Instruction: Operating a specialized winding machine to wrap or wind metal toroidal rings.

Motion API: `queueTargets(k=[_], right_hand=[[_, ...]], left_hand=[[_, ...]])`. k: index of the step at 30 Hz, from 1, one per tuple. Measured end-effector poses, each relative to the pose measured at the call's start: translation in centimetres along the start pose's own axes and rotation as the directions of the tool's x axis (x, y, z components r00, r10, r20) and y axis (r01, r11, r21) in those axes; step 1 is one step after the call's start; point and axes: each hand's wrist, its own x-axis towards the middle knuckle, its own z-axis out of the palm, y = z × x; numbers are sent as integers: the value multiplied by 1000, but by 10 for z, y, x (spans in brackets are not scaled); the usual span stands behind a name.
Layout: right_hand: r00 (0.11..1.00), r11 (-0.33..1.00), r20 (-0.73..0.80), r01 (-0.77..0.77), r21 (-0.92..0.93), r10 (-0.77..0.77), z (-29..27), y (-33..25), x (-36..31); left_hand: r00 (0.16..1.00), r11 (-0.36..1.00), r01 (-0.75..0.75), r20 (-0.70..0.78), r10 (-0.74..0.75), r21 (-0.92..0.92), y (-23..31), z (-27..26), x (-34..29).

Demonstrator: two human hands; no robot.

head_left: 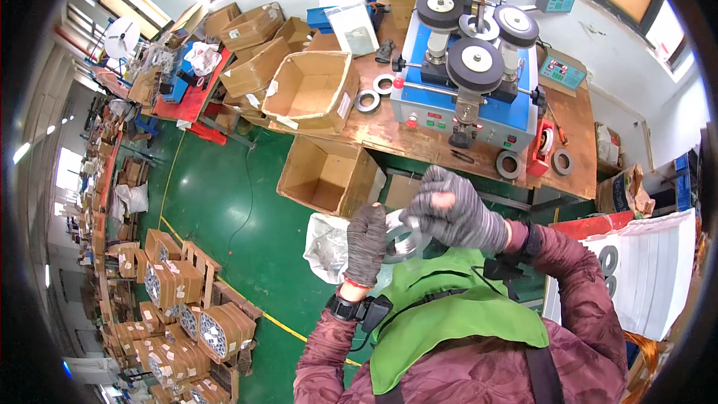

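Note:
My left hand (366, 245), in a grey knit glove, is closed, its fingers raised in front of my chest. To its right my right hand (453, 211), gloved alike, has its fingers drawn together in a pinch, with a bare patch of skin showing. A translucent, ring-like plastic piece (407, 242) lies between the two hands and touches both. Whether it is a roll or a ring in a clear bag I cannot tell. Just left of my left hand is a white plastic-lined container (323, 248). An open cardboard box (326, 179) stands beyond my hands.
Ahead, a wooden bench (374, 124) bears a blue machine (419, 108) with several dark rollers, grey rings (508, 164), black tweezers (462, 155) and another open carton (313, 90). A red tape dispenser (541, 151) stands at the bench's right. Stacked cartons (176, 284) fill the floor's left.

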Motion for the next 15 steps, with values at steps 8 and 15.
queueTargets(k=[8,15], right_hand=[[959,931,182,-259,259,216,-3,34,5],[634,406,567,-773,488,525,17,52,-24]], left_hand=[[951,962,270,167,-261,-32,16,1,-1],[954,989,146,265,-141,-1,15,1,0]])
